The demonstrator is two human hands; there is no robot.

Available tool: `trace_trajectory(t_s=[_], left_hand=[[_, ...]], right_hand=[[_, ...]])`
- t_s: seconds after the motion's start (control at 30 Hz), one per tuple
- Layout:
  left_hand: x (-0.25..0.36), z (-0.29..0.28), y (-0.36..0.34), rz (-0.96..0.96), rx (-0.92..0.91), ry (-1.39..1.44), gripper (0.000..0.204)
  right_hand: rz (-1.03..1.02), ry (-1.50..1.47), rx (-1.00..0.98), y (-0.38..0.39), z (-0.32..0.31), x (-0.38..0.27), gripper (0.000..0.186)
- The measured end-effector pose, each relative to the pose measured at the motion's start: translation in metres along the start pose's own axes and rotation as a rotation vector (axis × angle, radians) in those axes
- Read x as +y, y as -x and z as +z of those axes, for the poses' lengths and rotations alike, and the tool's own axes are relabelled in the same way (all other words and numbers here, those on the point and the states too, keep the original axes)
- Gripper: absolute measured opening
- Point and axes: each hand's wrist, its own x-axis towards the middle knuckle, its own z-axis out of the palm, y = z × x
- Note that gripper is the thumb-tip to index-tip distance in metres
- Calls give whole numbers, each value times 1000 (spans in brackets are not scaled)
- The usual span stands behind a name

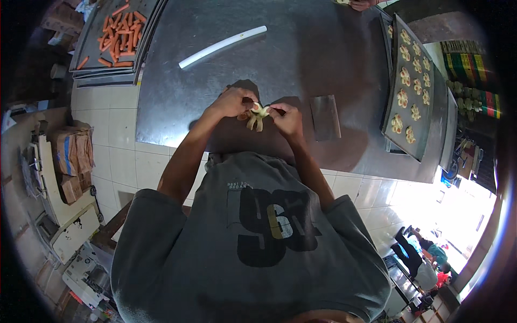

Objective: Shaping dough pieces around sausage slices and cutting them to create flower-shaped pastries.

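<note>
Between my two hands hangs a pale piece of dough (257, 119) split into several strips, with bits of orange-brown sausage at its left side. My left hand (235, 103) pinches its upper left part. With thumb and finger, my right hand (286, 118) grips the right end of the dough. Both hands are over the near part of the dark metal table (258, 81). Just right of my right hand lies a flat metal dough scraper (325, 118). Farther off rests a white rolling pin or rod (222, 47), slightly curved in this view.
A tray (90, 40) of many orange sausages stands at the far left. At the right, a baking tray (417, 141) carries several flower-shaped dough pieces (405, 76). Another person's hand (362, 4) shows at the far edge. Tiled floor (121, 161) borders the table.
</note>
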Motion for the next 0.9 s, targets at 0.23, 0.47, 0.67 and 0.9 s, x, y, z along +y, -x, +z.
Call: trace_trajectory(t_s=[0.23,0.47,0.67,0.9], left_hand=[[-1,9,2,61,35,80,18],[-6,19,5,91,88,129,18],[3,23,20,85,246,-68,22],[7,24,60,-219,635,260,25]], right_hand=[[-49,-18,38,4,5,0,22],[-111,-91,4,-2,12,21,22],[-35,53,-99,3,-4,-7,22],[-49,-116,43,3,-4,15,28]])
